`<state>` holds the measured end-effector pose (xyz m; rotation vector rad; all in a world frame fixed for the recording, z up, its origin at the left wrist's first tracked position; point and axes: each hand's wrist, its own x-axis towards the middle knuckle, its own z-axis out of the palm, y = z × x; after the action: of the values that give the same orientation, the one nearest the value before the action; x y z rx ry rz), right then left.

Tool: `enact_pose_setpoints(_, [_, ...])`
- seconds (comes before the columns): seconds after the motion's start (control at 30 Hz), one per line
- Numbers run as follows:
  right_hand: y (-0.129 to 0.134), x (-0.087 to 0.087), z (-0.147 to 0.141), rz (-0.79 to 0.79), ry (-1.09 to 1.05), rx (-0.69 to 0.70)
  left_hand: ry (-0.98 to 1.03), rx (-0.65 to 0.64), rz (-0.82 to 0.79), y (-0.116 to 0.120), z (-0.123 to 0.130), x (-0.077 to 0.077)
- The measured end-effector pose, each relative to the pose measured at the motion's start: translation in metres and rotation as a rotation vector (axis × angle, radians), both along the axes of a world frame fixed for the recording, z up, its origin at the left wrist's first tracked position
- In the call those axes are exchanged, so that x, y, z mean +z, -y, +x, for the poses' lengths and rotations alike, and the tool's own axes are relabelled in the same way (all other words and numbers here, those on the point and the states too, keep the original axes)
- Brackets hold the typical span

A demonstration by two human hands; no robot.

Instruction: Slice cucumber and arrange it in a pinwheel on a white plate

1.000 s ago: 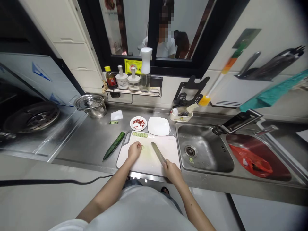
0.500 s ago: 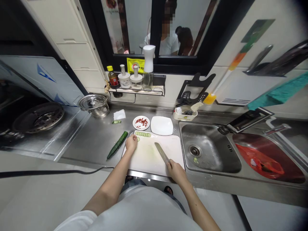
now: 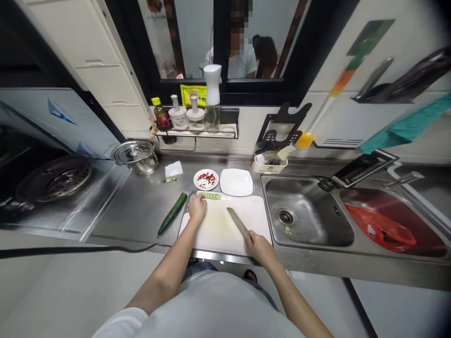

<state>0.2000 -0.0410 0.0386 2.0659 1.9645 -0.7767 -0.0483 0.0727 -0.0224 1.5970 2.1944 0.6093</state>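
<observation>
My right hand (image 3: 260, 246) is wrapped round the handle of a kitchen knife (image 3: 237, 222). The blade lies low over the white cutting board (image 3: 246, 237), its tip pointing up and left. At the board's upper left corner, my left hand (image 3: 197, 207) has its fingers bent, the tips at the left end of a row of cucumber slices (image 3: 213, 196). Whatever lies under those fingers is hidden. A dark green cucumber (image 3: 172, 213) rests on the steel counter left of the board. Behind the board stand a small plate (image 3: 200, 186) of chopped red pieces and a white square dish (image 3: 237, 182).
A double sink (image 3: 313, 230) is at the right, with a red plastic bag (image 3: 380, 230) in its far basin. Left stand a lidded steel pot (image 3: 136, 157) and a pan (image 3: 58, 177). A wall rack (image 3: 197, 134) holds bottles and jars. White paper (image 3: 174, 168) lies behind the cucumber.
My left hand has moved slightly right over the board, covering the lone cucumber slice and the row's left end. The knife and my right hand keep nearly the same place on the board.
</observation>
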Motion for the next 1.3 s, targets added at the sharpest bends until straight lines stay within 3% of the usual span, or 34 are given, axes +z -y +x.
enact_pose_setpoints(0.23, [0.0, -0.005, -0.001, -0.012, 0.009, 0.001, -0.047, -0.207, -0.049, -0.014, 0.039, 0.004])
enact_pose_setpoints(0.5, [0.001, -0.013, 0.001, 0.006, -0.004, 0.008, -0.115, -0.268, -0.082, -0.024, 0.041, 0.002])
enact_pose_setpoints(0.67, [0.001, -0.014, 0.001, -0.004, -0.011, 0.004, -0.051, -0.212, -0.035, -0.024, 0.043, 0.004])
enact_pose_setpoints(0.8, [0.001, -0.016, 0.002, 0.005, -0.01, 0.005, 0.114, -0.126, -0.082, -0.016, 0.042, 0.005])
enact_pose_setpoints(0.9, [0.0, -0.014, 0.002, 0.005, -0.017, 0.005, 0.214, -0.147, -0.134, -0.003, 0.036, 0.003])
enact_pose_setpoints(1.1, [-0.002, -0.005, 0.0, -0.023, -0.033, -0.016, 0.149, -0.388, -0.163, 0.017, 0.019, 0.0])
enact_pose_setpoints(1.3, [-0.003, -0.007, 0.0, -0.014, -0.031, 0.003, -0.064, -0.772, -0.11, 0.007, 0.019, 0.017])
